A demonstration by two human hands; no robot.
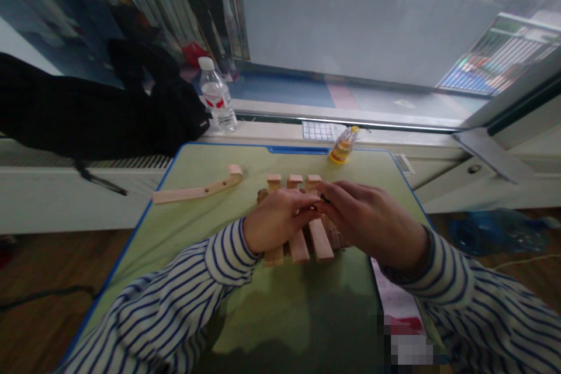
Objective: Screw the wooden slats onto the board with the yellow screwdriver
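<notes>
Several wooden slats lie side by side as one small assembly on the green desk. My left hand rests on top of the slats with its fingers curled and pinched at the tips. My right hand meets it from the right, fingers closed round a small dark object that I cannot make out. Both hands touch at the fingertips above the slats. A curved wooden piece with holes lies apart on the desk to the left.
A small yellow glue bottle stands at the desk's far edge. A water bottle and a black bag sit on the window sill behind. A printed sheet lies at the desk's right edge.
</notes>
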